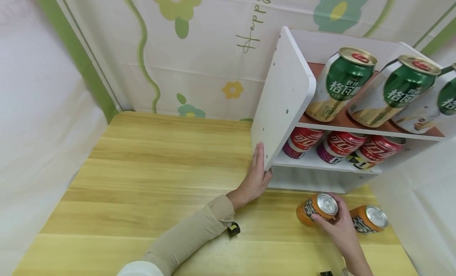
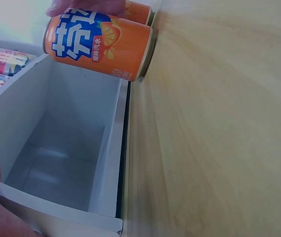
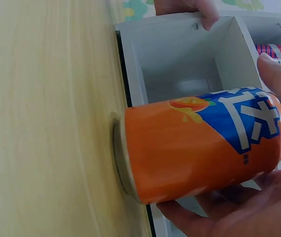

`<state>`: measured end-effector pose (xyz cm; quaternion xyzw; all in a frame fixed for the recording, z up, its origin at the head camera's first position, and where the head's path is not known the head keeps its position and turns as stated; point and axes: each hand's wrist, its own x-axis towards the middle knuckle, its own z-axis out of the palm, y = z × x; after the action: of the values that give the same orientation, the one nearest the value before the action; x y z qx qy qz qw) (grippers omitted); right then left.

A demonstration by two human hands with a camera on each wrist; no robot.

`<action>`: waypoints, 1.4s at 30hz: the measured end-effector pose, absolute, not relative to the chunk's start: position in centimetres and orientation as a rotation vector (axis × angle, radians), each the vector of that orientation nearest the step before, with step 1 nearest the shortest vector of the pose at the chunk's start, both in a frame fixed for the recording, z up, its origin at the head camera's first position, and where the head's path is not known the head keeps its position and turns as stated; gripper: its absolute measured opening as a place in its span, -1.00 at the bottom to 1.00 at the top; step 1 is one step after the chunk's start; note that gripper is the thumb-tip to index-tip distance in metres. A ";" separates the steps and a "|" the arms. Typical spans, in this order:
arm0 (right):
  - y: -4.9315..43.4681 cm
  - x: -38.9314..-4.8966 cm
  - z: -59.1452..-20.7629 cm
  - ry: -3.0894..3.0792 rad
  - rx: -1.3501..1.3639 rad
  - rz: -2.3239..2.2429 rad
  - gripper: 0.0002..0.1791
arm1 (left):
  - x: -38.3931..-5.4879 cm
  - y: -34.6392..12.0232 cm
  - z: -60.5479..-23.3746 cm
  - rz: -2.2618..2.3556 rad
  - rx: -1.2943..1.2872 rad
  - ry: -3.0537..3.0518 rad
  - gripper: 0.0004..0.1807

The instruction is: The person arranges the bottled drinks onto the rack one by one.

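Note:
My right hand grips an orange soda can round its upper part, thumb on the near side. The can stands close over the tabletop, in front of the shelf's bottom compartment; its blue label shows in the right wrist view. Just right of that hand, a second orange soda can stands on the table. With my left hand I hold the lower front edge of the white shelf's left side panel, fingers along its outer face and thumb over the edge. The bottom compartment holds nothing.
Red cola cans line the shelf's middle level, with green-and-white cans in a row on top. The wooden table extends left of the shelf. Behind it hangs a flower-patterned curtain; white cloth borders the right side.

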<state>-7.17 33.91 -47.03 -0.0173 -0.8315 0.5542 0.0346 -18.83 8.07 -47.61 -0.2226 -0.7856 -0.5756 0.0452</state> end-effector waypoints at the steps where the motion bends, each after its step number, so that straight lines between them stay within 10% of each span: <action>1: 33.9 -7.1 -47.1 -2.568 -0.070 1.693 -0.14 | -18.8 8.1 -47.6 -1.759 -0.679 -2.400 0.00; 42: 32.4 -7.8 -47.5 -2.623 -0.333 1.455 -0.11 | -19.0 8.0 -47.9 -1.733 -0.711 -2.407 0.00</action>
<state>-7.84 32.36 -47.53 -0.1100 -0.8675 0.4813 0.0616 -18.99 7.98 -47.92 -0.2327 -0.7884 -0.5676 0.0457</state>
